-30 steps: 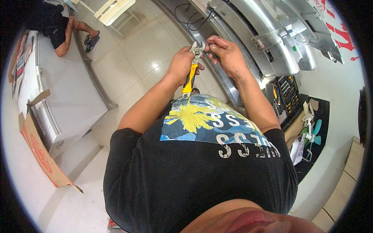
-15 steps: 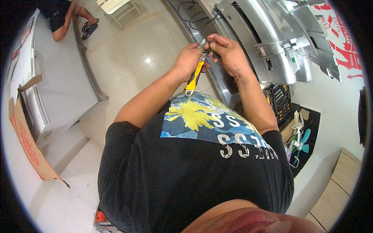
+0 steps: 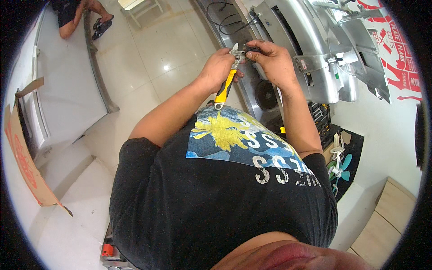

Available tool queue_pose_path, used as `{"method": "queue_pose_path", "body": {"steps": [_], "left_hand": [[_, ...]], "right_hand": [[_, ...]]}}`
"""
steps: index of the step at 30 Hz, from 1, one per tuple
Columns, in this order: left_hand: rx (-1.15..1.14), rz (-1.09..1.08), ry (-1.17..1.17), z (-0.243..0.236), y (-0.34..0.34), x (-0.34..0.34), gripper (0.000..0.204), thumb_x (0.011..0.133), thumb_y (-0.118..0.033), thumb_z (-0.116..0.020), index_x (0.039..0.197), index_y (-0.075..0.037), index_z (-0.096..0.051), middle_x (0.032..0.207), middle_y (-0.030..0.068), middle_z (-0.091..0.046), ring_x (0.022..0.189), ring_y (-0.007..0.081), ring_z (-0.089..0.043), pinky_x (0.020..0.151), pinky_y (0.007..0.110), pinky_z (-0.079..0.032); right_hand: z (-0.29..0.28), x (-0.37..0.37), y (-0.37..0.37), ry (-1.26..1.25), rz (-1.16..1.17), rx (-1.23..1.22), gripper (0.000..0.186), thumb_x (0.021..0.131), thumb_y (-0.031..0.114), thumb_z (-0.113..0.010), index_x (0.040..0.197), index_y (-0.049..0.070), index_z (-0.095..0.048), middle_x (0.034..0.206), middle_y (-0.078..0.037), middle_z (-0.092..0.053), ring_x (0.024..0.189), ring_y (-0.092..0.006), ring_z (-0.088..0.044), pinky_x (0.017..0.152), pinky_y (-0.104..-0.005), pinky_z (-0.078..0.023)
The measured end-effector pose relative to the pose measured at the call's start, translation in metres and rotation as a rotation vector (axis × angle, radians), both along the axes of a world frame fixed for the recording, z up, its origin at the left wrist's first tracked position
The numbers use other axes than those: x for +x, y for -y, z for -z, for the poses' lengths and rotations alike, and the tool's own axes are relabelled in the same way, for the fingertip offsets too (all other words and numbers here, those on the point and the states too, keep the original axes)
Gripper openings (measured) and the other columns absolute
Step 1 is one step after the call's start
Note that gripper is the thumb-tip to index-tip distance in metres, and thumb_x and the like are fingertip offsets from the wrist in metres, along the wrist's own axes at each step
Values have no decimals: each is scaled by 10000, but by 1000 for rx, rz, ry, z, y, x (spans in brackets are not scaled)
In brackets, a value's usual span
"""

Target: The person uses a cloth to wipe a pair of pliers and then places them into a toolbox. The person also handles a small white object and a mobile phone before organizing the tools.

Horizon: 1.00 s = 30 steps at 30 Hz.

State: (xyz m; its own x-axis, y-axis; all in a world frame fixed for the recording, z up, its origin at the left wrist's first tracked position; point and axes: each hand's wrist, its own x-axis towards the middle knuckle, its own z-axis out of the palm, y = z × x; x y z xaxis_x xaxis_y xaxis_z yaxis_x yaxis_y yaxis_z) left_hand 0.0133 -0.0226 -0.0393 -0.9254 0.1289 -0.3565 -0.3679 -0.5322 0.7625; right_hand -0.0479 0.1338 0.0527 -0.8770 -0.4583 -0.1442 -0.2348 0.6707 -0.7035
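Observation:
My left hand is closed round an adjustable wrench with a yellow and black handle, held upright in front of my chest with its metal jaws at the top. Thumb and fingers of my right hand pinch a small dark part beside the jaws; its shape is too small to make out. Just beyond both hands lies a stainless steel counter with a black cable and a dark round piece on it.
A large steel machine stands at right, above an open toolbox and a small fan. At left are a white chest unit and cardboard. Another person sits at upper left; a chair stands on the tiled floor.
The surroundings have shifted as my view moves. My right hand has moved slightly right and up, and more of the steel counter with the round piece now shows.

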Motion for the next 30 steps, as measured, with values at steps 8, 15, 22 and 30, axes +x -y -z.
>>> {"method": "queue_pose_path", "body": {"steps": [8, 15, 22, 30], "left_hand": [[-116, 43, -152, 4, 1, 2, 316, 971, -193, -441, 1179, 17, -554, 1038, 117, -632, 761, 229, -701, 601, 322, -562], [-19, 17, -143, -11, 3, 8, 330, 981, -170, -424, 1168, 68, -556, 1131, 123, -548, 769, 237, -706, 626, 328, -567], [-54, 7, -148, -16, 4, 9, 328, 969, -140, -422, 1176, 86, -539, 1059, 124, -554, 767, 241, -703, 617, 334, -561], [-41, -22, -149, -12, 0, 8, 250, 906, -101, -451, 1094, 44, -530, 927, 146, -637, 700, 230, -676, 593, 337, -544]], "right_hand": [[16, -1, 0, -266, -181, -57, 236, 844, 98, -720, 1066, 20, -722, 1056, -142, -700, 1000, -287, -675, 901, -347, -507], [14, 6, 6, -366, -198, 23, 166, 835, 51, -704, 992, 6, -730, 1016, -146, -708, 949, -305, -689, 843, -350, -544], [19, 5, 7, -487, -233, 34, 177, 806, 13, -703, 982, 5, -726, 1002, -127, -718, 940, -268, -703, 816, -332, -558], [16, 11, 15, -633, -301, 123, 215, 778, 26, -723, 992, 19, -718, 1001, -109, -722, 932, -271, -704, 816, -328, -559]]}}
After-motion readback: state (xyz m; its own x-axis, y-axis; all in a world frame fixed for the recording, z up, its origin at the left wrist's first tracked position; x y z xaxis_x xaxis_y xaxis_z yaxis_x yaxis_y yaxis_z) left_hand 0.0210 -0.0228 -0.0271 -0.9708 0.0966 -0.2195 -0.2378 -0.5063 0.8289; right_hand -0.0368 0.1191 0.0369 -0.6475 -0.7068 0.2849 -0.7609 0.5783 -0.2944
